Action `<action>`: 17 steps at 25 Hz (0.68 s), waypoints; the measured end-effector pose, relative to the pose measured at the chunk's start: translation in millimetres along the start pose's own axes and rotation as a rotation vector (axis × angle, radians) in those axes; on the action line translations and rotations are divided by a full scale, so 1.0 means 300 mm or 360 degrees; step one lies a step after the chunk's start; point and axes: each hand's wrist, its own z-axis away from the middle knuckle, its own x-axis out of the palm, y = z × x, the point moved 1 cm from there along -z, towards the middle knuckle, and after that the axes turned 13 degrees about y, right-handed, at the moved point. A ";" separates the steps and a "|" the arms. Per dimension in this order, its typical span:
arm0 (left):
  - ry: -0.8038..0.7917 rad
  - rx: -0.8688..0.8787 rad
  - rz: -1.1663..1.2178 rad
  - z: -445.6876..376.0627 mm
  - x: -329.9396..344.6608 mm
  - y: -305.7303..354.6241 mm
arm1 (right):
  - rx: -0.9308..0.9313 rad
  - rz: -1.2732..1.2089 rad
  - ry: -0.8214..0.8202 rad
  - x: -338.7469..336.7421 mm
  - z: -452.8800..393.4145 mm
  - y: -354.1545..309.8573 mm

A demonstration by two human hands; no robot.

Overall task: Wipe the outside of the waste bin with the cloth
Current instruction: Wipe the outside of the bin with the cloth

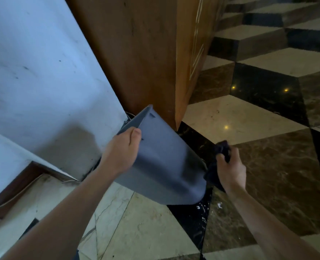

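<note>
A grey plastic waste bin (164,162) is tilted in the middle of the view, its open rim turned away towards the wall and its base nearest me. My left hand (120,151) grips the bin's rim, thumb on the outer wall and fingers hidden inside. My right hand (230,166) holds a dark cloth (224,150) bunched in its fingers. The cloth hangs beside the bin's right side, near its base; whether it touches the bin is unclear.
A white wall (43,72) stands to the left and a wooden cabinet (136,53) behind the bin. Loose cables (69,182) run along the skirting. The floor is polished marble (249,119) in cream, brown and black, with white specks (202,212) under the bin.
</note>
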 end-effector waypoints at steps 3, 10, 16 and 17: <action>-0.0018 0.0052 -0.0047 -0.006 0.073 0.105 | -0.0235 -0.0051 -0.0321 -0.009 0.007 -0.257; 0.0101 0.0191 -0.0190 0.036 0.205 0.277 | 0.0012 -0.0084 -0.0688 -0.022 0.012 -0.496; -0.0056 0.0132 0.0531 -0.007 0.098 0.142 | 0.0140 -0.0059 -0.0645 -0.055 -0.026 -0.453; 0.0074 0.0055 0.0407 -0.031 0.062 0.046 | 0.0142 -0.0079 -0.0627 -0.059 -0.035 -0.443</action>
